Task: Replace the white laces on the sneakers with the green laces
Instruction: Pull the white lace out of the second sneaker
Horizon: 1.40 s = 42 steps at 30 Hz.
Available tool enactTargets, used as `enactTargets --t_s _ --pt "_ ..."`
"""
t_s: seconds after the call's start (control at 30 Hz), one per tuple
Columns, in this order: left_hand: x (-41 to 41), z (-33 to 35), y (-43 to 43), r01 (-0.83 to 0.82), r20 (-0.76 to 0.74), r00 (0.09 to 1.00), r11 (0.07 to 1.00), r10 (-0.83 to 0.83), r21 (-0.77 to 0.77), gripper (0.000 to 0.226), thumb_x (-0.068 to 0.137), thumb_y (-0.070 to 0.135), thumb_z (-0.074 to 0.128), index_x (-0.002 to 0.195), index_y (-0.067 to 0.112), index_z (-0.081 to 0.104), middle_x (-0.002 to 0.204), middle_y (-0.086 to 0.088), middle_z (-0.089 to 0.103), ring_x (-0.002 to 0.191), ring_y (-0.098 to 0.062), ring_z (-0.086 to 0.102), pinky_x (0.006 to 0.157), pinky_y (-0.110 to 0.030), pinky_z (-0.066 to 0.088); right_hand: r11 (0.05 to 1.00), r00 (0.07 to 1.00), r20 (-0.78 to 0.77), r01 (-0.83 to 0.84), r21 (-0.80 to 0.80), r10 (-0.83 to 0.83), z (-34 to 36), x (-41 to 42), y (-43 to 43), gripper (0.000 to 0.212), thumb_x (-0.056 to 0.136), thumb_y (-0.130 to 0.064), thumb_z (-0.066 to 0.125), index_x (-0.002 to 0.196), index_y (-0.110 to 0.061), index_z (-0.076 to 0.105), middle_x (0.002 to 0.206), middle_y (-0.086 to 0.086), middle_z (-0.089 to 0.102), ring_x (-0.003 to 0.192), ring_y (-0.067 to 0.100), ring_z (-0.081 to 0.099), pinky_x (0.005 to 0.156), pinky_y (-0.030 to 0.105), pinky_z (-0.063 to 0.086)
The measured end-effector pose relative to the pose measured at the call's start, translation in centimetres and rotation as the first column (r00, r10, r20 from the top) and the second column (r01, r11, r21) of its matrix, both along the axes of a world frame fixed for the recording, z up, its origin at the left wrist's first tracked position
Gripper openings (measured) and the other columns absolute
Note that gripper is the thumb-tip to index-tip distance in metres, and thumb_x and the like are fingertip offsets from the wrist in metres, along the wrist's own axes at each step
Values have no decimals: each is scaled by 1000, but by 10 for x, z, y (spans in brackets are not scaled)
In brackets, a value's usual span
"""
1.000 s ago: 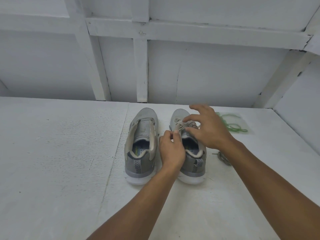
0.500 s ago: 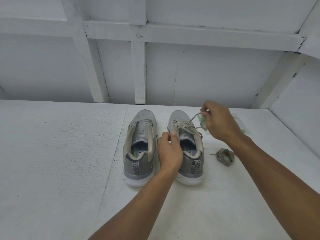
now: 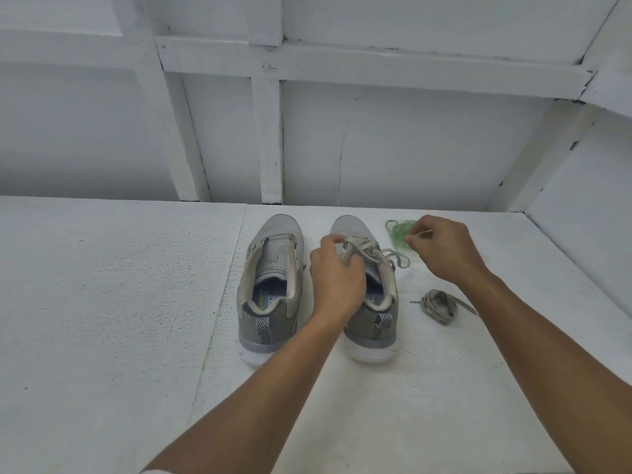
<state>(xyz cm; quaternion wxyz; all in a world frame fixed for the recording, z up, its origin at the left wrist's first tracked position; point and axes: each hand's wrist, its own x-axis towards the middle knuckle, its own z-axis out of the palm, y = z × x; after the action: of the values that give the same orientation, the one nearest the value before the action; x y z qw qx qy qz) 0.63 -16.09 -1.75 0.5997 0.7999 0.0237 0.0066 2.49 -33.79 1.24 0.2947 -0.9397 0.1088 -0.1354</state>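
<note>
Two grey sneakers stand side by side, heels toward me. The left sneaker (image 3: pixel 273 285) has no lace in it. The right sneaker (image 3: pixel 372 302) still carries a pale lace (image 3: pixel 379 251), loosened across its tongue. My left hand (image 3: pixel 337 271) rests on the right sneaker's inner side and pinches the lace near the upper eyelets. My right hand (image 3: pixel 444 248) is raised to the right of that shoe and pinches the lace's free end. The green laces (image 3: pixel 398 232) lie bundled just beyond my right hand, partly hidden by it. A removed pale lace (image 3: pixel 439 306) lies coiled right of the shoe.
The shoes stand on a white textured surface (image 3: pixel 119 319) with a seam running past the left sneaker. A white panelled wall (image 3: pixel 342 138) with upright battens closes the back, and a slanted wall (image 3: pixel 581 241) closes the right side.
My right hand has drawn the lace end out of the right sneaker, moving right and away from the shoe. My left hand has slid forward toward the upper eyelets.
</note>
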Motion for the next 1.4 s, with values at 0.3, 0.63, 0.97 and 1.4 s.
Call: enactTargets --t_s 0.3,0.63,0.97,1.4 --pt "18 11 -3 140 101 973 880 -207 454 16 85 29 65 101 31 67 138 -4 41 133 -25 33 109 -41 32 983 985 -92 -136 124 148 -6 -36 26 20 89 -37 65 75 -23 68 73 -1 68 69 19 67 60 36 55" --pt "30 17 -1 73 218 927 717 -304 693 22 94 31 56 107 20 71 139 -1 47 132 -24 31 106 -39 28 999 1000 1 -10 47 10 -26 -41 38 34 96 -34 55 70 -15 66 60 -3 61 56 12 52 49 18 35" --pt "51 51 29 -100 208 977 756 -49 647 24 96 21 46 110 7 58 119 -10 55 109 -31 50 90 -42 43 987 996 20 79 139 -82 -32 -42 44 38 96 -30 52 68 -8 64 57 2 58 55 15 47 53 26 36" --pt "56 51 47 -82 257 960 759 -115 645 21 91 9 48 105 16 61 95 -8 66 86 -29 59 78 -41 53 985 995 17 91 143 -94 -38 -43 45 34 98 -30 51 68 -15 58 60 -7 55 57 7 46 49 16 29"
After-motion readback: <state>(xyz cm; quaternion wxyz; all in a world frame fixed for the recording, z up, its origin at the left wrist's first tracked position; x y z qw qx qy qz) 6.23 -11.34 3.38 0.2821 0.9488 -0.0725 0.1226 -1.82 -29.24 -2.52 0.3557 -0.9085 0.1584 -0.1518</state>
